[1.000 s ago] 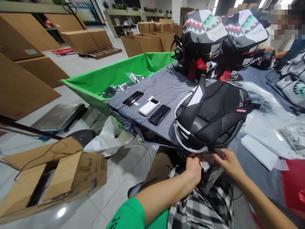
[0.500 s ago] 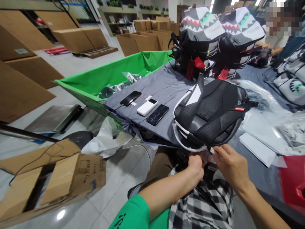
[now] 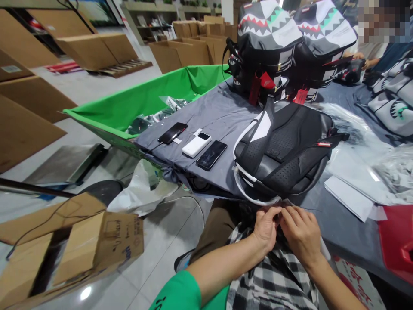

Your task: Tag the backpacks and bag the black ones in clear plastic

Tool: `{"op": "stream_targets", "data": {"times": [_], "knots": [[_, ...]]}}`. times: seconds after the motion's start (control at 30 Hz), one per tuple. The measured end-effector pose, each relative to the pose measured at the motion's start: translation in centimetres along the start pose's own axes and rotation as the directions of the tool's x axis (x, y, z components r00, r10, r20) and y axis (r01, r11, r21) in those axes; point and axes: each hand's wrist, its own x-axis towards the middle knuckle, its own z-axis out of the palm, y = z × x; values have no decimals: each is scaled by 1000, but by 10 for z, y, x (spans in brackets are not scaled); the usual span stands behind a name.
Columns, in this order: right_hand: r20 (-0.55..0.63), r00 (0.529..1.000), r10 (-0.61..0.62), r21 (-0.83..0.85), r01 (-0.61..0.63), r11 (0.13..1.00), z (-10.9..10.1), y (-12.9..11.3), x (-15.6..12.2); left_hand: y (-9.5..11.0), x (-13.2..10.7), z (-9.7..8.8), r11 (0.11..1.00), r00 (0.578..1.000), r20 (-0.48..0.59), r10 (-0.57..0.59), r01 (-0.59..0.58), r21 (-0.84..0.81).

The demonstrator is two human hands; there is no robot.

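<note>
A black backpack (image 3: pixel 272 144) with white edging lies on the grey-clothed table (image 3: pixel 209 101), its padded back and shoulder straps facing up. Just below its near edge, at the table's front, my left hand (image 3: pixel 266 229) is closed with thumb and fingers pinched together. Beside it, almost touching, my right hand (image 3: pixel 301 232) is closed too, its fingers curled inward. Whatever the fingertips grip is hidden behind the hands, close to the backpack's lower edge.
Left of the backpack lie a white power bank (image 3: pixel 196 145), a phone (image 3: pixel 212 155) and another phone (image 3: pixel 173 133). Stacked shark-face backpacks (image 3: pixel 267 30) stand behind. White papers (image 3: pixel 348 198) and a red object (image 3: pixel 396 241) are at right. A co-worker's hand (image 3: pixel 368 63) handles a bag.
My right hand has moved left and closer to my left hand, and its fingers now curl inward. The small piece it pinched at the backpack's edge is now hidden. The view has shifted slightly.
</note>
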Motion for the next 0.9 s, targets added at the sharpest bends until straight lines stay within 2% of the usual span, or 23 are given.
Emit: {"op": "stream_targets", "data": {"times": [0.07,0.2,0.27,0.33,0.4,0.47,0.57,0.7,0.9], "knots": [[-21,1000,15,18,-15,1000,1,-1,-2,-2,3,2,999,999,-28,27,-26,23],[-63,997,34,76,-30,997,1,-1,-7,-10,13,5,997,984,-163,66,-59,49],[-104,993,56,149,-40,988,1,0,-9,-14,16,7,993,978,-174,111,-100,69],[-161,971,177,191,-145,971,5,0,-10,-15,17,9,988,974,-170,147,-134,82],[-199,926,320,170,-289,942,13,-1,-8,-15,17,11,984,973,-161,168,-155,88],[-217,894,392,121,-374,920,23,-3,-3,-13,15,11,980,973,-144,183,-168,108],[-225,901,370,40,-371,928,32,-4,4,-8,11,7,974,972,-163,171,-142,175],[-219,947,237,-67,-257,964,30,-1,9,-3,3,-5,961,972,-199,127,-71,268],[-56,990,130,-97,-135,986,15,3,10,2,-5,-4,948,972,-180,154,-95,303]]}}
